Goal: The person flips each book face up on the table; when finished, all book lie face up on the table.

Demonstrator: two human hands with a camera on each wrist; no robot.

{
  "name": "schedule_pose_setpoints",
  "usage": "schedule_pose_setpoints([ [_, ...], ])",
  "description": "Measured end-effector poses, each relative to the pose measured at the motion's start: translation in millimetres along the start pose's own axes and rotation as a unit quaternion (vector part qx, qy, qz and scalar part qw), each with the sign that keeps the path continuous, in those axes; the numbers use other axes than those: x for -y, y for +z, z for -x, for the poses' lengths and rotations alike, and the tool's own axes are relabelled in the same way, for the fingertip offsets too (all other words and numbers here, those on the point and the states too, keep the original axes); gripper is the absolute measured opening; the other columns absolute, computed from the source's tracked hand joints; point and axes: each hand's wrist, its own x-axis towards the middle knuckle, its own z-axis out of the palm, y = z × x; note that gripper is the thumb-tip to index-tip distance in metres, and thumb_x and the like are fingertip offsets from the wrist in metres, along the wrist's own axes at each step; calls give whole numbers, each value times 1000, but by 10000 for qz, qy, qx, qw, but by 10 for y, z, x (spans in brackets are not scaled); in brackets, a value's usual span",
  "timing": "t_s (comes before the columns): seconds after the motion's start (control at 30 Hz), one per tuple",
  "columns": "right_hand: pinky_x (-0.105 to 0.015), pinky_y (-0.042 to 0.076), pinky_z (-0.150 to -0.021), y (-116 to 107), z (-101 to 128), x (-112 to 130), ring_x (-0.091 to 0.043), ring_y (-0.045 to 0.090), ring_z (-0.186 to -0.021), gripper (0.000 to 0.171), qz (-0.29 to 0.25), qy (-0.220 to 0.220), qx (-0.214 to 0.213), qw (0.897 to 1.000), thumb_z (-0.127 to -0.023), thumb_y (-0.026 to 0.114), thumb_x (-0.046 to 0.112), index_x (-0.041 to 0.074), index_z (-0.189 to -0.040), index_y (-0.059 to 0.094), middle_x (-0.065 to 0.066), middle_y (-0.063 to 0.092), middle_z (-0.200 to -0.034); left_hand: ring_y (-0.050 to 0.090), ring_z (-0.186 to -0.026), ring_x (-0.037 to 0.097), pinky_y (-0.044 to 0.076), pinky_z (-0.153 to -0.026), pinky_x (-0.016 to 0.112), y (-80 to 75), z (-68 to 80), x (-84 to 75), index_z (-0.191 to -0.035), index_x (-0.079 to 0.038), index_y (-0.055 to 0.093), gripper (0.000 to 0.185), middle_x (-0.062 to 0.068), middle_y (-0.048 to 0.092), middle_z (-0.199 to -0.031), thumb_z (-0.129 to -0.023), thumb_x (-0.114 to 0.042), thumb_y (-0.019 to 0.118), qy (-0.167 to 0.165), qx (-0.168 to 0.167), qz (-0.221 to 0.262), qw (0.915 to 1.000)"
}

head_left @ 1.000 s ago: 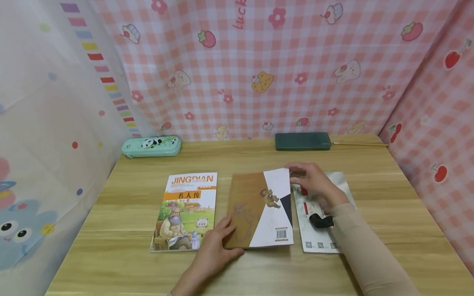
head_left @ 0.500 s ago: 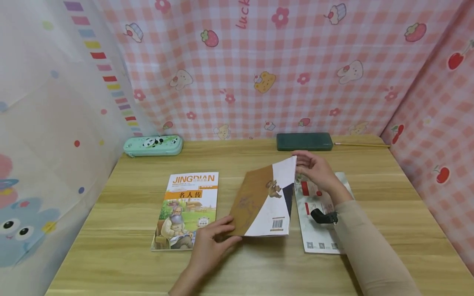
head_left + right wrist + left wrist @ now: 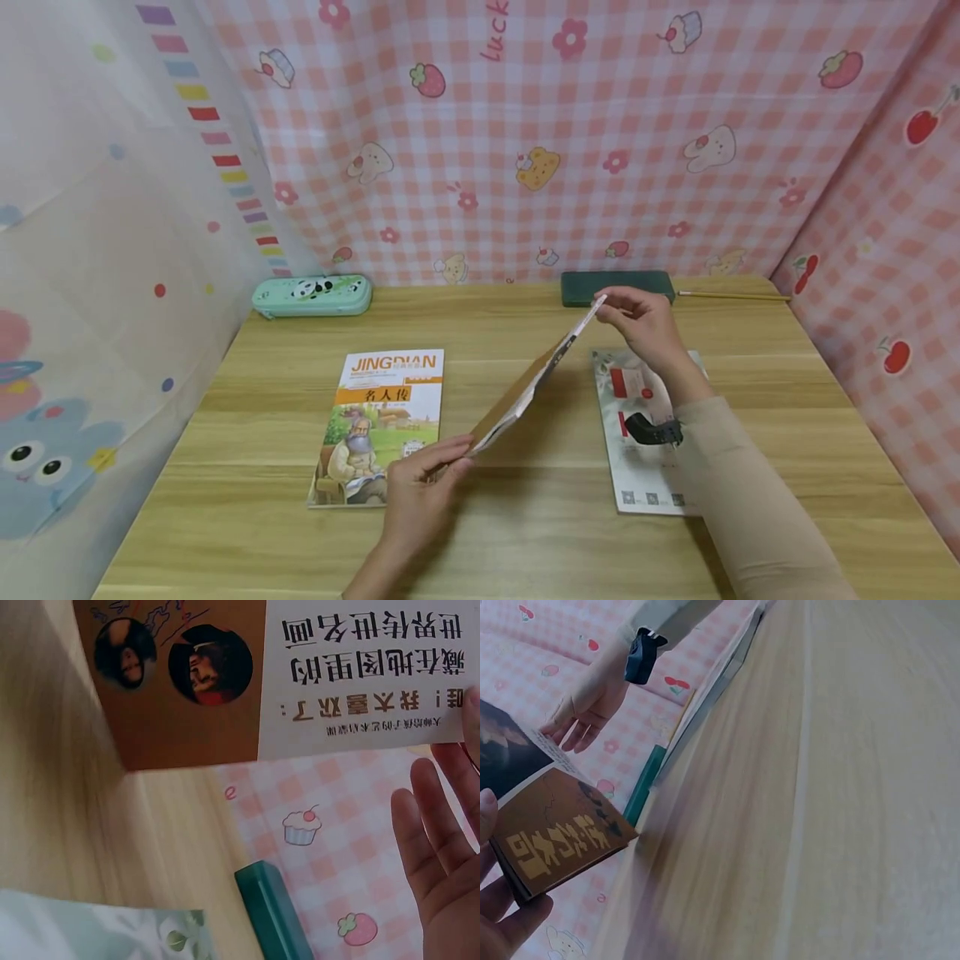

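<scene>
A thin paperback book [image 3: 525, 379] with a brown and white cover is up off the table, seen nearly edge-on in the head view. My left hand [image 3: 420, 492] pinches its lower left end between thumb and fingers. At its upper right end, my right hand [image 3: 645, 329] pinches the edge. The right wrist view shows its cover [image 3: 187, 735] with round portraits and printed characters upside down. On the table, a JINGDIAN book [image 3: 382, 425] lies left of the held one. A pale green-white book [image 3: 637, 483] lies to the right, partly under the right forearm.
A mint panda pencil case [image 3: 311, 296] stands at the back left. A dark green case [image 3: 581, 287] and a thin pencil-like stick [image 3: 735, 296] lie at the back right. A pink checked cloth [image 3: 480, 125] hangs behind the wooden table [image 3: 525, 542].
Both hands have lifted the brown and white book off the table and turned it from its back cover to nearly edge-on. Its right end has risen, away from the camera.
</scene>
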Motion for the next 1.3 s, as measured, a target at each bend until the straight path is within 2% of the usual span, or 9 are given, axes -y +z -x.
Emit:
schedule_pose_setpoints([
  [0.17,-17,55,-84,19,-65,-78,-4,64,-91,18,208,-164,-68,9996,-97,67,5,-7,-111,68,15,70,-98,75,-96,24,58,-87,27,6,-5,-42,-97,-3,79,20,6,77,-105,-80,7,80,60,-81,-249,9996],
  [0.27,-21,59,-79,35,-102,-159,-7,65,-86,16,104,-167,-60,9998,-98,66,5,-4,-111,67,12,70,-96,75,-89,21,61,-77,25,17,2,-48,-96,-4,80,14,7,77,-101,-83,2,79,85,-192,-421,9989],
  [0.4,-26,62,-71,96,-129,-138,-7,67,-76,16,10,56,-162,9999,-98,67,10,-3,-108,66,8,70,-88,74,-77,17,61,-63,23,30,10,-69,-96,-2,79,10,9,78,-95,-87,1,76,-112,-394,-340,9986],
  [0.5,-28,63,-68,165,-155,-128,-7,69,-74,21,30,282,-229,9993,-97,71,14,-4,-109,69,2,73,-88,75,-76,19,61,-65,23,37,20,-78,-105,5,76,18,15,77,-94,-87,2,76,-321,-616,-258,9973],
  [0.73,-22,60,-72,407,-181,-203,-13,69,-86,32,771,743,-273,9939,-96,72,20,2,-123,71,-12,75,-106,75,-87,33,59,-76,23,43,43,-5,-130,15,59,49,26,73,-104,-84,12,75,-782,-852,-211,9931],
  [0.83,-29,60,-81,518,-191,-276,-23,69,-98,35,954,829,-87,9919,-99,69,19,3,-130,68,-14,73,-115,74,-93,35,58,-79,23,49,31,25,-132,14,57,52,28,70,-110,-83,13,74,-1148,-894,-218,9891],
  [0.93,-40,56,-95,627,-195,-353,-31,65,-115,41,922,942,350,9907,-101,64,16,1,-139,59,-19,66,-129,72,-99,37,58,-81,24,53,17,46,-134,14,55,54,31,67,-116,-83,13,74,-1594,-906,-348,9824],
  [1.1,-45,45,-111,807,-177,-483,-36,52,-134,54,849,1237,1037,9832,-103,61,15,-2,-150,43,-23,50,-148,67,-111,41,57,-85,28,56,21,61,-137,14,52,54,35,60,-127,-87,6,72,-2181,-649,-453,9727],
  [1.3,-45,35,-118,909,-166,-585,-38,41,-142,60,630,1630,1604,9715,-102,63,18,-6,-152,39,-25,40,-155,44,-135,45,43,-105,39,55,3,-3,-145,18,38,62,38,39,-147,-96,-6,68,-2517,133,374,9670],
])
